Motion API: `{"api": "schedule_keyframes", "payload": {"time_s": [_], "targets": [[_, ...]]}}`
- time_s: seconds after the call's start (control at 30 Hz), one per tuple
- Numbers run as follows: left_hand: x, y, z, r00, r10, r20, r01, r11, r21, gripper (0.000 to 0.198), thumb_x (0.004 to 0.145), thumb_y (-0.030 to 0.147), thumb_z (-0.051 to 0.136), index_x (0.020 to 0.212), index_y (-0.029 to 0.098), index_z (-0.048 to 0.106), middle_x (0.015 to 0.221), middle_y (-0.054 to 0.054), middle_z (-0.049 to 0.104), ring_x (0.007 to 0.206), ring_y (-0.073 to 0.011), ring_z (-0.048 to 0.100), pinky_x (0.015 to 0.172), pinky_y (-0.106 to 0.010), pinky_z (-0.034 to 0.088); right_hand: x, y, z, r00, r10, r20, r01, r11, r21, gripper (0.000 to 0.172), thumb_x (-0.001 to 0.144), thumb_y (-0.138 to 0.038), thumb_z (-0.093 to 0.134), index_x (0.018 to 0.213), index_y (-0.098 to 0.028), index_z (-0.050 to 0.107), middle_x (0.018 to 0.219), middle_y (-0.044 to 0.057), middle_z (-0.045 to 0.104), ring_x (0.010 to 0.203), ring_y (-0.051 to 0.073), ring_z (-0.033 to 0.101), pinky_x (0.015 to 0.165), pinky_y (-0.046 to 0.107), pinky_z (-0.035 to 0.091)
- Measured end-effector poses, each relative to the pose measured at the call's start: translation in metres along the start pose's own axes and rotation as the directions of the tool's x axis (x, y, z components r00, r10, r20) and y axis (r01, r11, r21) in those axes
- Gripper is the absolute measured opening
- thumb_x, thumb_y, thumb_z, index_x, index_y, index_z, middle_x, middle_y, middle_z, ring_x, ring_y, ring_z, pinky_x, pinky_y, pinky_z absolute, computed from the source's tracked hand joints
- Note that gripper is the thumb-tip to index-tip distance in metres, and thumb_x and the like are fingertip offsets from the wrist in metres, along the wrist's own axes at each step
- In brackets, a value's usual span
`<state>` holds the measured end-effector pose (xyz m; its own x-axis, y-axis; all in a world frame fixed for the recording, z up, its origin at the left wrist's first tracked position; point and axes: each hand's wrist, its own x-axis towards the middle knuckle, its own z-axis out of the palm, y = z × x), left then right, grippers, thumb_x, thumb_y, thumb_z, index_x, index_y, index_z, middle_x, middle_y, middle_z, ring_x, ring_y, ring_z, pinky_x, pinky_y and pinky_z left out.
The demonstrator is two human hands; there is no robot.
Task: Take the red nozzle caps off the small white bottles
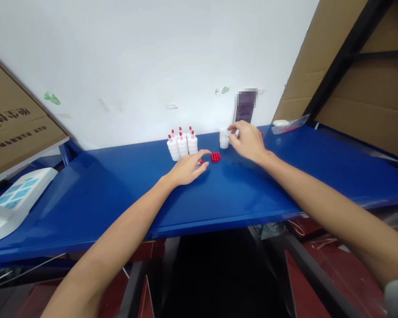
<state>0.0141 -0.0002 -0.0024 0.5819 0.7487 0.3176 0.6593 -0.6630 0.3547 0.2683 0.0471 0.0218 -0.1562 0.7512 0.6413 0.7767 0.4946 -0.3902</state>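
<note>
My left hand [189, 168] is low over the table, thumb and index finger apart. A small red-and-white piece [201, 162] shows between those fingers; I cannot tell whether they touch it. Just beyond the fingertips lies a tight block of small red caps [215, 157]. To the left, several white squeeze bottles [182, 143] with red-tipped nozzles stand upright in rows. My right hand [247, 138] is closed in a pinch on a small whitish piece [228, 132], its kind unclear. Right beside it stands a white bottle [223, 140] with no red tip showing.
A phone-like dark panel [245, 107] leans against the wall behind my right hand. A clear plastic bag [290, 125] with white and red contents lies at the back right of the blue table [119, 190]. A white device with blue keys [20, 194] is at the left. Cardboard flanks both sides.
</note>
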Motion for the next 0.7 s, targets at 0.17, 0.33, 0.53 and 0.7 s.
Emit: {"api": "schedule_keyframes", "payload": {"time_s": [0.17,0.33,0.53,0.7], "targets": [[0.000,-0.001,0.000,1.000,0.007,0.008,-0.007,1.000,0.001,0.044,0.102,0.040,0.043,0.140,0.022,0.053,0.109,-0.007,0.071,0.088,-0.0211,0.068,0.081,-0.034,0.050,0.004,0.005,0.008,0.990,0.140,0.033,-0.143,0.976,0.162,0.037,0.083,-0.020,0.051,0.112,-0.015,0.074,0.104,0.010,0.076,0.077,0.024,0.067,0.086,0.041,0.050],[0.000,0.000,-0.001,0.999,0.027,0.022,-0.027,1.000,0.004,0.043,0.102,0.041,0.042,0.139,0.022,0.054,0.118,-0.008,0.072,0.095,-0.0232,0.070,0.085,-0.036,0.052,0.008,0.008,0.010,0.951,0.297,0.082,-0.306,0.887,0.346,0.039,0.082,-0.024,0.051,0.112,-0.012,0.074,0.106,0.014,0.077,0.070,0.023,0.071,0.075,0.039,0.057],[0.001,0.000,-0.001,0.999,0.030,0.022,-0.030,0.999,0.011,0.043,0.102,0.041,0.041,0.138,0.022,0.055,0.117,-0.008,0.073,0.095,-0.0236,0.070,0.086,-0.037,0.052,0.011,0.014,0.012,0.927,0.357,0.115,-0.371,0.824,0.429,0.036,0.083,-0.027,0.051,0.107,-0.013,0.073,0.103,0.014,0.078,0.067,0.020,0.070,0.066,0.034,0.058],[0.001,0.000,-0.001,0.999,0.027,0.024,-0.027,0.999,0.019,0.043,0.102,0.041,0.041,0.138,0.021,0.055,0.111,-0.007,0.073,0.090,-0.0228,0.069,0.083,-0.036,0.052,0.011,0.017,0.016,0.946,0.303,0.111,-0.322,0.858,0.399,0.038,0.082,-0.026,0.051,0.109,-0.013,0.074,0.102,0.013,0.078,0.067,0.021,0.070,0.067,0.035,0.058]]}}
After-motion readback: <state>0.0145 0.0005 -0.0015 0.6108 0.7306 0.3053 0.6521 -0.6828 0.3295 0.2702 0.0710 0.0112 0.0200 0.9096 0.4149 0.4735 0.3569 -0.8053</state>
